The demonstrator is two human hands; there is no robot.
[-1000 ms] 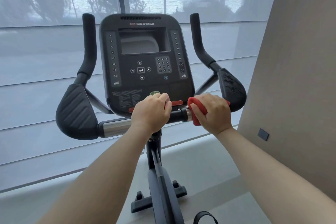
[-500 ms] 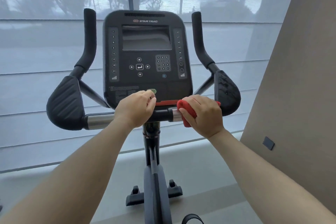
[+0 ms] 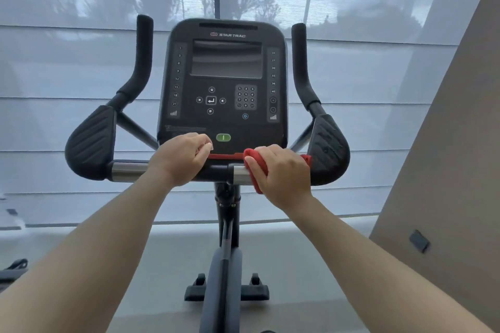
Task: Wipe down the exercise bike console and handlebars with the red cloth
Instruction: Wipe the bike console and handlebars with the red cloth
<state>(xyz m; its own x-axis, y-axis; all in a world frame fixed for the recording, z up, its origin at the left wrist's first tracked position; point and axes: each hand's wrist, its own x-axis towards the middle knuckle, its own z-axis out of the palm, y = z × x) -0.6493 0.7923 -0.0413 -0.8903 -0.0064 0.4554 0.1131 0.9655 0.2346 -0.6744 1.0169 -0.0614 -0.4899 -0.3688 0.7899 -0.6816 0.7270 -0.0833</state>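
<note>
Low centre of frame, on the chrome stretch of the handlebar (image 3: 127,171), the right hand (image 3: 286,174) has its fingers wrapped round the red cloth (image 3: 253,170), with the bar inside. It's soft, light, bunchy stuff that should mould to the tube, so a full wrap looks the best hold. The left hand (image 3: 180,158) sits curled over the bar's middle, under the console (image 3: 224,84); gripping or resting, I cannot tell. The elbow pad (image 3: 328,149) blocks the cloth's right end, and bare bar lies open leftward.
</note>
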